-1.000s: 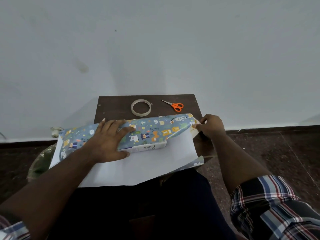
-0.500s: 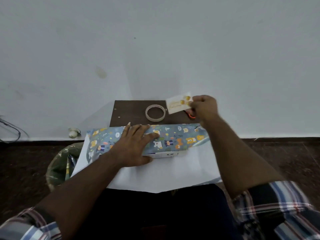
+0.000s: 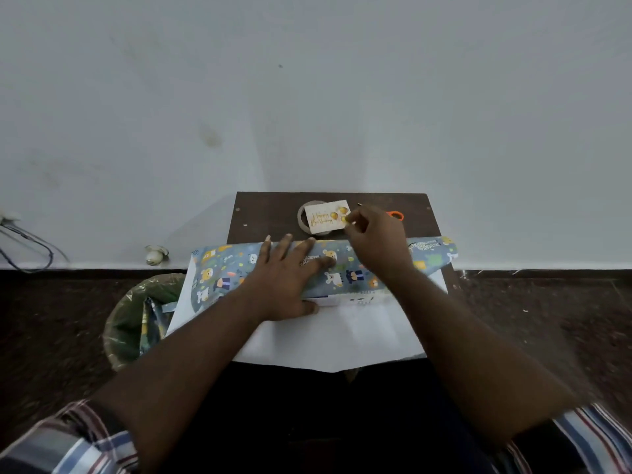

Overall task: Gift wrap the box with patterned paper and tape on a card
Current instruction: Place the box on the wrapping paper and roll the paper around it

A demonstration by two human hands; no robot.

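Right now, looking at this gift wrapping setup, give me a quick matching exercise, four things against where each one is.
Things:
1. card
2. left hand
3. scissors
4. bin

Places:
A. on the floor, left of the table
B. pinched in the right hand
C. flat on the patterned paper over the box
D. behind the right hand, orange handle showing

Pairs: 1-B, 2-C, 3-D, 4-A
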